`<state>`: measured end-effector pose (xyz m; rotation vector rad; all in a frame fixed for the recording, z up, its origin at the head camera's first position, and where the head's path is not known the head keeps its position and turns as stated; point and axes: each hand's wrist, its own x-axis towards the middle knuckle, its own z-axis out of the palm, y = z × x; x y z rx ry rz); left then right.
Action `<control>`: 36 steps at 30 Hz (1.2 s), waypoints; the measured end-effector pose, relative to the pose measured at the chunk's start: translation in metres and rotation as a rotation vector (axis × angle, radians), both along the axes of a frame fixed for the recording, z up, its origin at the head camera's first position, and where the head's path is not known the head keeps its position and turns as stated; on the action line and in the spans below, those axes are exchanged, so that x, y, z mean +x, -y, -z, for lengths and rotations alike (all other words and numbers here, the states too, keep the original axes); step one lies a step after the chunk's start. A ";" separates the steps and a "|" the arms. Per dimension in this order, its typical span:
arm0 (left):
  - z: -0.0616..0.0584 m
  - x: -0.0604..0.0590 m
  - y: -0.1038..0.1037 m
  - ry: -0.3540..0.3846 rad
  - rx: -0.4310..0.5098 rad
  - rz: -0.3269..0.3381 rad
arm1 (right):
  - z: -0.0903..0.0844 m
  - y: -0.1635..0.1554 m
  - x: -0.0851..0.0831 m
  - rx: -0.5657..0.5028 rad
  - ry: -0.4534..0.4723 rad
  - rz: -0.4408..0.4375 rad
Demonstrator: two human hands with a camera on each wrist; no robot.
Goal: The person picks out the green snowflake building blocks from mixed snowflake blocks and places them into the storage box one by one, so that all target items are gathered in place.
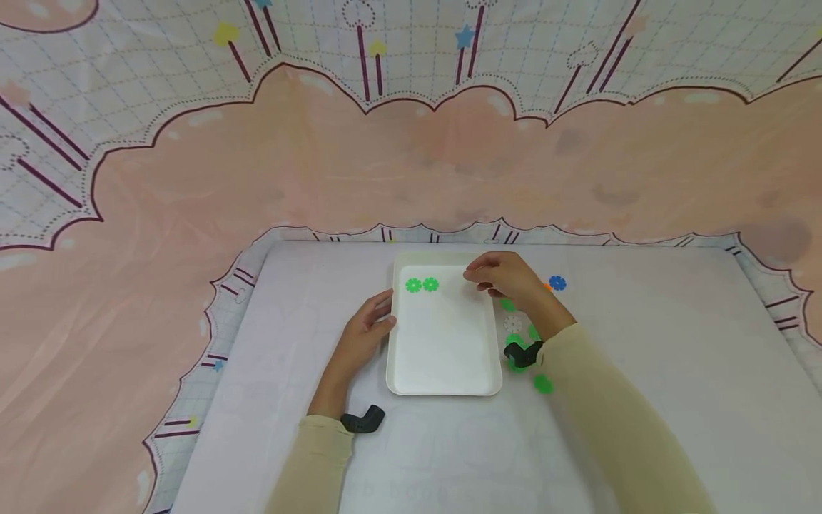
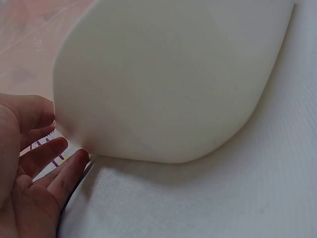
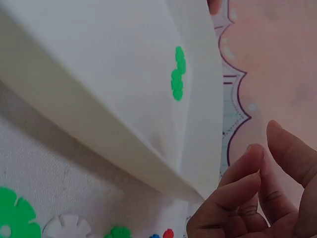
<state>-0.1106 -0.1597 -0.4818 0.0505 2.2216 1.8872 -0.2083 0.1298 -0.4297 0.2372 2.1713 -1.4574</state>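
A white rectangular tray (image 1: 443, 357) lies on the white-covered table, with two green flower-shaped discs (image 1: 422, 285) side by side near its far left corner. Against the tray's left side rest the fingertips of my left hand (image 1: 362, 332); the left wrist view shows these fingers (image 2: 69, 168) at the outer wall. My right hand (image 1: 507, 277) hovers over the tray's far right corner, its fingers loosely bent. No piece shows between its thumb and fingers (image 3: 237, 191) in the right wrist view.
Right of the tray lie several loose notched discs: green (image 1: 543, 384), whitish (image 1: 513, 323), blue (image 1: 557, 283) and orange (image 1: 548, 286), some partly under my right forearm. A red piece (image 3: 169, 233) also shows in the right wrist view. Patterned cloth (image 1: 449, 164) stands behind the table.
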 end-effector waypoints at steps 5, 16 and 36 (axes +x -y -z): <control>0.003 -0.002 0.000 -0.002 0.003 -0.001 | 0.002 -0.020 0.002 0.029 -0.017 0.007; 0.001 -0.001 0.000 -0.011 0.007 0.005 | 0.012 -0.054 0.005 0.105 -0.071 0.027; 0.033 -0.009 0.006 -0.045 -0.026 -0.021 | 0.037 -0.076 0.009 0.372 -0.048 -0.105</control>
